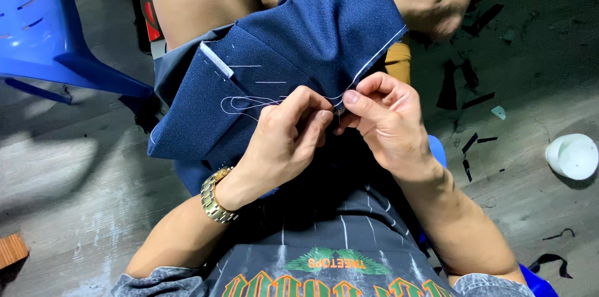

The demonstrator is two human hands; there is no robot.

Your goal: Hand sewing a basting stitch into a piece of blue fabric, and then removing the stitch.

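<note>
Counts, all placed vs. the navy fabric piece (299,53): 1 fabric piece on the knee. 2 hands at its lower edge, left hand (284,141) and right hand (387,119). 1 gold wristwatch (214,196) below it. 1 blue plastic chair (47,29) to its left. 1 white cup (573,156) far to its right. Approx. 8 dark fabric scraps (448,85) to its right.

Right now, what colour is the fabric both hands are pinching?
Dark navy blue fabric, with white stitch lines; the head view shows it.
</note>
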